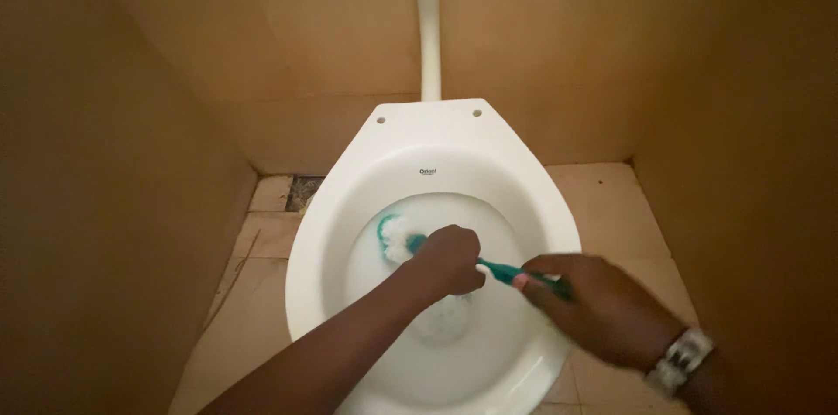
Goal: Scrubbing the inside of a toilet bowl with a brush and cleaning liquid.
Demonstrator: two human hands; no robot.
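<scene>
Both hands grip the teal toilet brush (493, 268): left hand (449, 260) closed near its white head, right hand (602, 306) closed on the handle end. Brush head contacts the toilet bowl (349, 205) inner left wall; scrubbing appears underway, remaining walls and rim outstanding.

Dim tan walls (131, 118), stained tiled floor (611, 205), white wall pipe (428, 22).

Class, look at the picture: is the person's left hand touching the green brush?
Touching. The head view shows the left hand closed around the green brush near its white bristles inside the toilet bowl; the right hand grips the handle's end.
</scene>
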